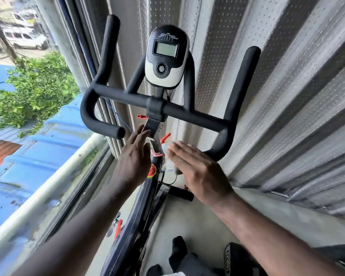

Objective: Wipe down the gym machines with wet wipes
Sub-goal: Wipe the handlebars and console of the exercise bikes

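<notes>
The exercise bike [153,108] stands close in front of the person, between a window rail [48,186] on the left and a ribbed, perforated wall [287,96] on the right. Its frame runs from the bottom of the view up and away. The upright post [152,126] carries the handlebar [187,114], whose long bar lies crosswise, dipping a little to the right. The bar's horn ends rise towards the wall, and the console [165,56] faces back at the person.

Both hands bracket the post below the clamp, probably to rub it from two sides at once. The left hand [133,156] has straight fingers laid against the post's left side, or just beside it. The right hand [197,172] is flat with its fingers together, palm turned towards the post and slightly apart from it. Neither hand curls round anything.

A pale blur [170,167] sits by the right fingertips, but I cannot tell whether it is a wet wipe. Red levers [165,138] jut from the post between the hands and would likely snag a passing cloth. The concrete floor [187,226] lies below.
</notes>
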